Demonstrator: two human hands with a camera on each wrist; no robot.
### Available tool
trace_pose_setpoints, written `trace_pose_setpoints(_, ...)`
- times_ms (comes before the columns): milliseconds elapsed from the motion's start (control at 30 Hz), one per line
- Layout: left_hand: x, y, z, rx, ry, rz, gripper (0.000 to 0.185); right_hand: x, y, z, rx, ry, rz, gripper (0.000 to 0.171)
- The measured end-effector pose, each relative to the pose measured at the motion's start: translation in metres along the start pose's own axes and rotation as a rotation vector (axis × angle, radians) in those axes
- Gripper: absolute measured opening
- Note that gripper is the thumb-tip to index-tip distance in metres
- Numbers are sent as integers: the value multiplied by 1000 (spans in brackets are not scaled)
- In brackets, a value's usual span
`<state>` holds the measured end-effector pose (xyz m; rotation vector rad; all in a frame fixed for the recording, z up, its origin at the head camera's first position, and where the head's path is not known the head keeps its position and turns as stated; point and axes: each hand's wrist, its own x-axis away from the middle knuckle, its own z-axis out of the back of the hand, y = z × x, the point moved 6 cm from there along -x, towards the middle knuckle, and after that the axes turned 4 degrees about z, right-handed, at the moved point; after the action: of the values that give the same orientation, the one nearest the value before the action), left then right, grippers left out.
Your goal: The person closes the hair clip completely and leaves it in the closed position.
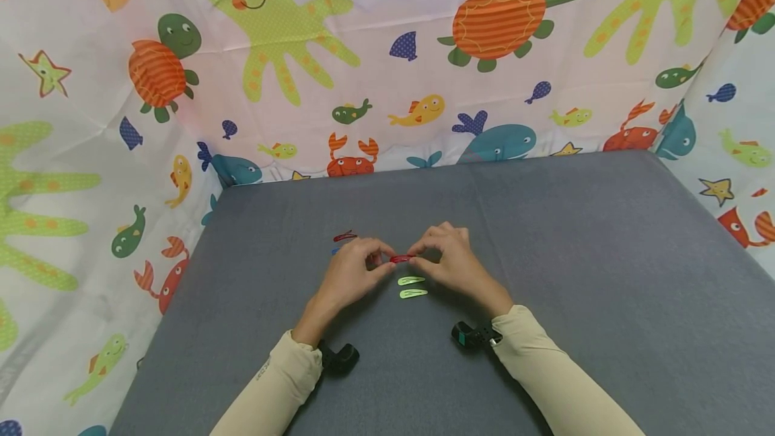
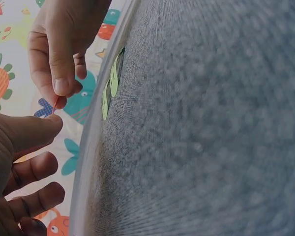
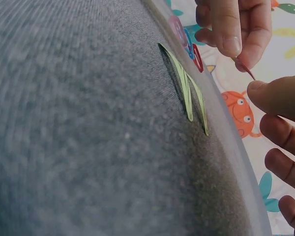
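Grey felt table [image 1: 545,254], walled on three sides by a sea-creature printed cloth [image 1: 387,52]: turtles, octopus, crabs, whales.

Near the middle, a red hair clip [image 1: 401,259] lifted just above the felt, pinched at one end by the left hand [image 1: 351,274] and at the other by the right hand [image 1: 451,258]. Thumb and forefinger tips only on each side, remaining fingers loosely curled and clear of it; probably a two-ended hold for bending or snapping the thin metal, where one hand alone would give no leverage. From both wrist views, only a red sliver between the fingertips [image 3: 246,69].

Directly below the hands, flat on the felt, two light green clips [image 1: 412,287], side by side and nearly parallel, untouched, close enough for a short reach. Beyond the left hand, another red clip [image 1: 345,236] and a bit of a blue one just beside it, partly hidden by the knuckles. Cream sleeves [image 1: 563,375] and a black wrist-worn camera [image 1: 340,357] on each forearm.
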<state>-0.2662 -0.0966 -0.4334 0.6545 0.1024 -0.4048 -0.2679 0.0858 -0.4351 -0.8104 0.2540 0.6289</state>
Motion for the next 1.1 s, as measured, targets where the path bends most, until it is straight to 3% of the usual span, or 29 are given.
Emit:
trace_pose_setpoints(333,1,-5,-8,-33,-43,74,13,1,3,-3,10,-14,-10,9)
trace_pose_setpoints(1100,3,-3,-20,-87,-31,88,10,6,11,-10,55,-76,-74,7)
